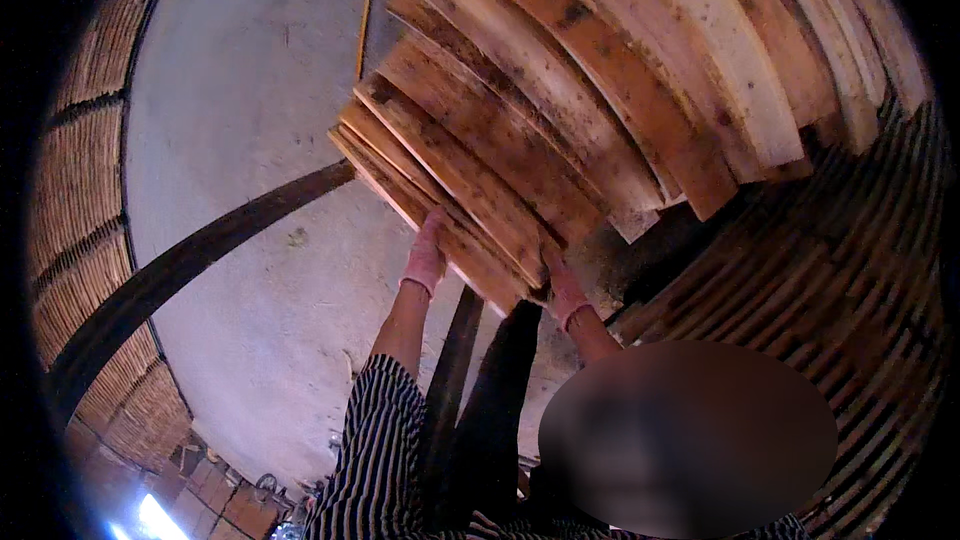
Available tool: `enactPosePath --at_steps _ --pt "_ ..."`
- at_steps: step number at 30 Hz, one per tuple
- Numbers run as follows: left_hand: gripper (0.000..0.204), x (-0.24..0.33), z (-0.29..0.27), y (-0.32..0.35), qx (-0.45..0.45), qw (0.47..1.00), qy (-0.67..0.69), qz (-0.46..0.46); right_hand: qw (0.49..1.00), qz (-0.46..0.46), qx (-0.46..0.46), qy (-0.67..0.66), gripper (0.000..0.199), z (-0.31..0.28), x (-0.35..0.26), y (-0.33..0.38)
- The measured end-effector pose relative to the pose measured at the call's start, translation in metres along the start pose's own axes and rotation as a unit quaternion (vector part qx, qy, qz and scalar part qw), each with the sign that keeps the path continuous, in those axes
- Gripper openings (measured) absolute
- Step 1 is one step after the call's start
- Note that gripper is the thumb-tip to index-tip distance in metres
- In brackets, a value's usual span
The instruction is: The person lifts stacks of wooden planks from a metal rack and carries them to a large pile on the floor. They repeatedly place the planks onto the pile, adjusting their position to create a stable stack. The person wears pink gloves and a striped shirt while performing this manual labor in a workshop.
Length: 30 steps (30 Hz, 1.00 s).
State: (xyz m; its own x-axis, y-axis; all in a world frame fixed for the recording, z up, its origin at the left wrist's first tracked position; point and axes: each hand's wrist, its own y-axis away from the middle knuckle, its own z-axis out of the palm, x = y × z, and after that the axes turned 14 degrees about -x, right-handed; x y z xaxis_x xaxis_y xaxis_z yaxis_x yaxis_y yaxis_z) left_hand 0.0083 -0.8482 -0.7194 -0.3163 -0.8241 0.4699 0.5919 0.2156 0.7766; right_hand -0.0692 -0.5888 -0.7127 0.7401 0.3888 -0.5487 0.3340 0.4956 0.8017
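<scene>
Where hands [427, 255] [565, 290] grip, boards [452, 182] between, extending beyond

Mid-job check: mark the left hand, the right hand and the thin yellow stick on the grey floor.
Left hand [427, 256]: head view, on the middle of the pink glove.
Right hand [567, 292]: head view, middle of its glove.
Thin yellow stick [363, 35]: head view, midway along its length.

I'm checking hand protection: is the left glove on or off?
On: a pink glove covers the left hand, its cuff ending at the wrist, bare forearm showing between cuff and striped sleeve.
</scene>
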Motion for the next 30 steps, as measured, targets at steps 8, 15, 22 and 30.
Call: enactPosePath --at_steps 8,15,22,30 --pt "0.048 0.040 0.049 0.002 -0.037 0.994 0.095 -0.036 0.953 -0.107 -0.100 0.265 0.092 -0.007 -0.026 0.037" --pt "0.060 0.066 0.069 0.054 -0.047 0.989 0.137 0.019 0.985 0.015 0.148 0.091 0.089 0.059 -0.176 0.119" --pt "0.081 0.050 0.275 0.100 -0.042 0.956 0.254 0.141 0.905 -0.002 0.215 0.368 0.072 0.036 -0.419 0.232" --pt "0.086 0.088 0.436 0.210 -0.382 0.759 0.415 0.324 0.914 -0.146 0.245 0.288 0.087 -0.056 -0.484 0.476"
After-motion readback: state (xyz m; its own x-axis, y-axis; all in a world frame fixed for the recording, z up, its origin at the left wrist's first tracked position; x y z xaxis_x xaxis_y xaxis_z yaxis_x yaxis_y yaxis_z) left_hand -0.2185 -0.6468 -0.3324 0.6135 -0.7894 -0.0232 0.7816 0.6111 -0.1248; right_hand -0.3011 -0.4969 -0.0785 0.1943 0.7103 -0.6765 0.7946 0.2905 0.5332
